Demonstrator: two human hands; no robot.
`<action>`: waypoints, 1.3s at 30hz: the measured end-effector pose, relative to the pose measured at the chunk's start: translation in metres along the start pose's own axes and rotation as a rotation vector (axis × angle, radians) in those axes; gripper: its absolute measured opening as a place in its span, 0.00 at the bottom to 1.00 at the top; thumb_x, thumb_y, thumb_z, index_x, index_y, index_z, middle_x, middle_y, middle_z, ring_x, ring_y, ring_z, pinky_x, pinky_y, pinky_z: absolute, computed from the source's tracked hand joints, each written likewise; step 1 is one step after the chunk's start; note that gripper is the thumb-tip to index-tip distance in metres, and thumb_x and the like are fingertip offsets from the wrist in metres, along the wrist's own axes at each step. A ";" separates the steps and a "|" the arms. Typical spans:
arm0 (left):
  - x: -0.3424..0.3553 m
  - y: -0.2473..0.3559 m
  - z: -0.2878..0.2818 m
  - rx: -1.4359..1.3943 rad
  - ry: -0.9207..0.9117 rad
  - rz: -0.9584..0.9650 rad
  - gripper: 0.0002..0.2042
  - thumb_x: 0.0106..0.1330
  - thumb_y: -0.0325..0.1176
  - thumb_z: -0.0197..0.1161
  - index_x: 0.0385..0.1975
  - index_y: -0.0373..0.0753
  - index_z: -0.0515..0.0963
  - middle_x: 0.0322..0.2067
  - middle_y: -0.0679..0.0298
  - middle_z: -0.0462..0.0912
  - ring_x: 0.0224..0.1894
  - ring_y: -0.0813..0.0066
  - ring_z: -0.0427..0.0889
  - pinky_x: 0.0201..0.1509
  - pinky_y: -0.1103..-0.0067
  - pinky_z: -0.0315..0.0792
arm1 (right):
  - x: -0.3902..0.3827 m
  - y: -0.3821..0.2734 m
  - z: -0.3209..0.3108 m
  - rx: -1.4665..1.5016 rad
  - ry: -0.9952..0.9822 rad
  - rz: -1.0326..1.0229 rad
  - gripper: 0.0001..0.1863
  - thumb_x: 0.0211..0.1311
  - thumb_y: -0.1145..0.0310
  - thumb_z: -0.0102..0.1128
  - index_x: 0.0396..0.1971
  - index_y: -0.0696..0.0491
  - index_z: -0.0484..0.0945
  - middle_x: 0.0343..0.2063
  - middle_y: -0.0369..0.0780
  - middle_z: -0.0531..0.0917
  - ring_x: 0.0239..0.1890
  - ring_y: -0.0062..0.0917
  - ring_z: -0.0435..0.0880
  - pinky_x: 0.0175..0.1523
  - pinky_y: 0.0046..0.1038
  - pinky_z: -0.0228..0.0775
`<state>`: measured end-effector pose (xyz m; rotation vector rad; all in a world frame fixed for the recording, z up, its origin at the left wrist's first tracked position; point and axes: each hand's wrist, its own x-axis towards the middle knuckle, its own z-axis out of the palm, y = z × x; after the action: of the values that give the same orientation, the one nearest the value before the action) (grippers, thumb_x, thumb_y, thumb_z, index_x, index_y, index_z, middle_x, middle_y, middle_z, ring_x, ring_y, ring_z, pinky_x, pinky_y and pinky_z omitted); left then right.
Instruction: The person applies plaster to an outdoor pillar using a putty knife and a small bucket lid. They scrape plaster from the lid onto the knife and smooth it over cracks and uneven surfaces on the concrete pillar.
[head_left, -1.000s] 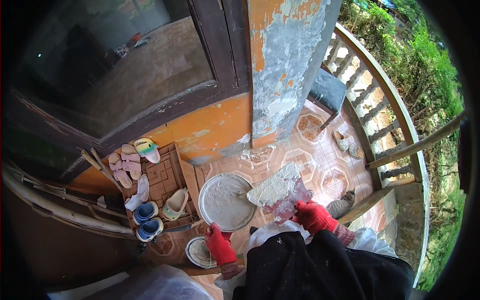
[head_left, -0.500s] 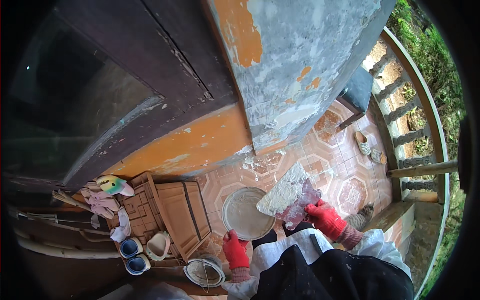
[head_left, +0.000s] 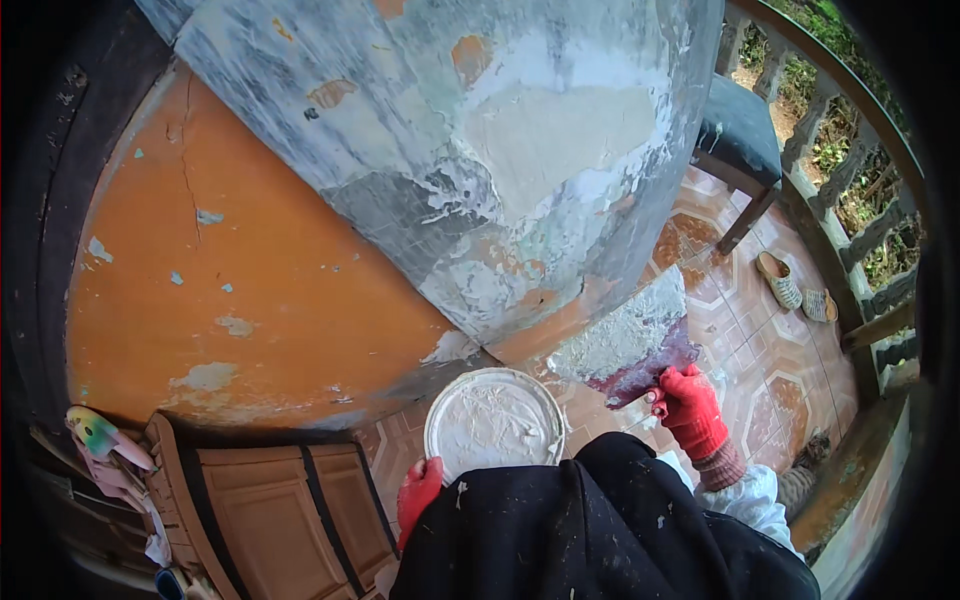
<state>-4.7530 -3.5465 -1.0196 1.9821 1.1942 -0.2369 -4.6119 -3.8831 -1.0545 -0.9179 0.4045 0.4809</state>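
My left hand [head_left: 420, 490], in a red glove and partly hidden by my black clothing [head_left: 600, 530], grips a round container [head_left: 495, 425] of white, creamy paste by its edge. My right hand [head_left: 690, 410], also red-gloved, holds a wide scraper [head_left: 625, 340] with a thick layer of pale paste on its blade, just right of the container. Both are below a peeling grey-blue pillar [head_left: 540, 150] with a smoother pale patch, beside a cracked orange wall [head_left: 230, 280].
A brown cabinet-like piece [head_left: 270, 510] with footwear [head_left: 105, 440] stands lower left. On the tiled floor [head_left: 760, 370] are woven shoes [head_left: 785, 280], a dark padded stool [head_left: 735, 140] and a grey cat [head_left: 800, 470]. A curved balustrade [head_left: 860, 230] and low ledge run along the right.
My view has swung closer to the pillar and orange wall; the door has mostly left it. The scraper, still in my right hand, has risen a little and the container remains in my left.
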 end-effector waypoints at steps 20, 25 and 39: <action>-0.002 -0.080 0.166 -0.953 -0.335 0.350 0.11 0.65 0.35 0.53 0.40 0.36 0.71 0.38 0.64 0.77 0.38 0.77 0.78 0.40 0.80 0.74 | 0.002 0.082 -0.126 -0.463 -0.153 -0.568 0.09 0.57 0.78 0.52 0.37 0.61 0.75 0.31 0.40 0.81 0.32 0.24 0.81 0.40 0.24 0.76; -0.017 -0.099 0.163 -0.857 -0.301 0.322 0.11 0.65 0.35 0.53 0.40 0.35 0.71 0.37 0.64 0.77 0.36 0.78 0.78 0.38 0.81 0.75 | -0.009 0.083 -0.107 -0.374 -0.170 -0.543 0.05 0.59 0.76 0.51 0.32 0.61 0.74 0.27 0.40 0.80 0.28 0.21 0.81 0.32 0.20 0.75; -0.004 -0.143 0.170 -1.053 -0.226 0.348 0.12 0.65 0.33 0.53 0.42 0.32 0.69 0.39 0.55 0.77 0.39 0.68 0.80 0.40 0.73 0.78 | -0.074 0.140 -0.101 -0.970 0.183 -0.675 0.06 0.56 0.70 0.57 0.32 0.57 0.75 0.15 0.35 0.77 0.14 0.16 0.74 0.21 0.20 0.65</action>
<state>-4.8322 -3.6350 -1.2067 1.1411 0.5877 0.2972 -4.7632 -3.9102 -1.1622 -1.9540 -0.0251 -0.0729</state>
